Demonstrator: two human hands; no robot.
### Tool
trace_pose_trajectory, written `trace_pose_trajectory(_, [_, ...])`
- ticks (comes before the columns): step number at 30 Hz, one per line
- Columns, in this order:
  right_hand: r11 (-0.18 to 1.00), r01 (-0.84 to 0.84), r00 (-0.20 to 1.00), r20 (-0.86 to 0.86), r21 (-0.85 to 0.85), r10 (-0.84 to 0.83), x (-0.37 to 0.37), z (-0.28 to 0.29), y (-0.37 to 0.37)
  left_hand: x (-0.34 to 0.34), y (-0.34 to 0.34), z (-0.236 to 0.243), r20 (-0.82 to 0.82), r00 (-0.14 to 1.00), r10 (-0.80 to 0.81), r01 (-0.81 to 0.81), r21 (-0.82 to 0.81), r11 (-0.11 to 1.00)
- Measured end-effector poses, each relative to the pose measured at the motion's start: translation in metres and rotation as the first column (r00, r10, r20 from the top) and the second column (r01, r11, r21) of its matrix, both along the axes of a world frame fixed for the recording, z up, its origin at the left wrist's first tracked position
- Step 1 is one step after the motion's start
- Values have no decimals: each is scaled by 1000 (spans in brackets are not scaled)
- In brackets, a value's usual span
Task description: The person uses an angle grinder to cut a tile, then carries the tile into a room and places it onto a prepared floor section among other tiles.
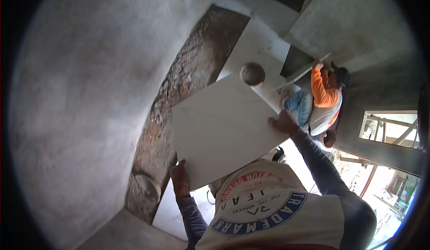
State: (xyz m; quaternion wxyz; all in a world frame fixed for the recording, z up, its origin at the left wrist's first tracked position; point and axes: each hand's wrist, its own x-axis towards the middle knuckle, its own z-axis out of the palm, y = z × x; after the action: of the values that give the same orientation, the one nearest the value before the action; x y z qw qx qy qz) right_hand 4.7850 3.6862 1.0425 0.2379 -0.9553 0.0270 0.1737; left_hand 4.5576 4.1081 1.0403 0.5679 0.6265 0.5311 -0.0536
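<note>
A large pale square floor tile (224, 129) with faint veining is held in front of my body, tilted. My left hand (180, 180) grips its near left corner, with the thumb on top and the other fingers hidden beneath. On the opposite side, my right hand (285, 123) holds the right edge near the corner, fingers partly hidden under it. Just past the tile's far edge stands a round bucket (252, 74) with grey material in it. Rough broken ground (154, 129) shows to the left of the tile.
At the right, a co-worker (324, 102) in orange sleeves crouches by the wall, holding another tile (304, 72) at a slant. Laid tiles (257, 35) cover the far floor. A bare plaster wall (85, 93) rises at left. A bucket (148, 188) sits near its foot.
</note>
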Motion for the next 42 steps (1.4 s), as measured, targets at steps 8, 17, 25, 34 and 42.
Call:
trace_pose_trajectory(8, [969, 241, 963, -110, -50, -245, 89, 33, 51, 182, 114, 4, -4, 822, -570, 528, 379, 760])
trace_pose_trajectory(17, [893, 447, 887, -106, -50, -450, 193, 49, 65, 377, 163, -46, 39, 500, -865, 708, 556, 435])
trace_pose_trajectory(25, [811, 565, 809, -89, -151, -580, 375, -15, 66, 632, 175, -88, -52, 207, -977, 820, 553, 145])
trace_pose_trajectory(34, [673, 737, 652, -194, -67, -733, 609, 6, 98, 947, 156, -35, 285, -187, -940, 841, 541, -3])
trace_pose_trajectory(42, [595, 798, 555, -266, -100, -788, 749, -20, 69, 1157, 132, -53, 300, -367, -881, 813, 564, -146])
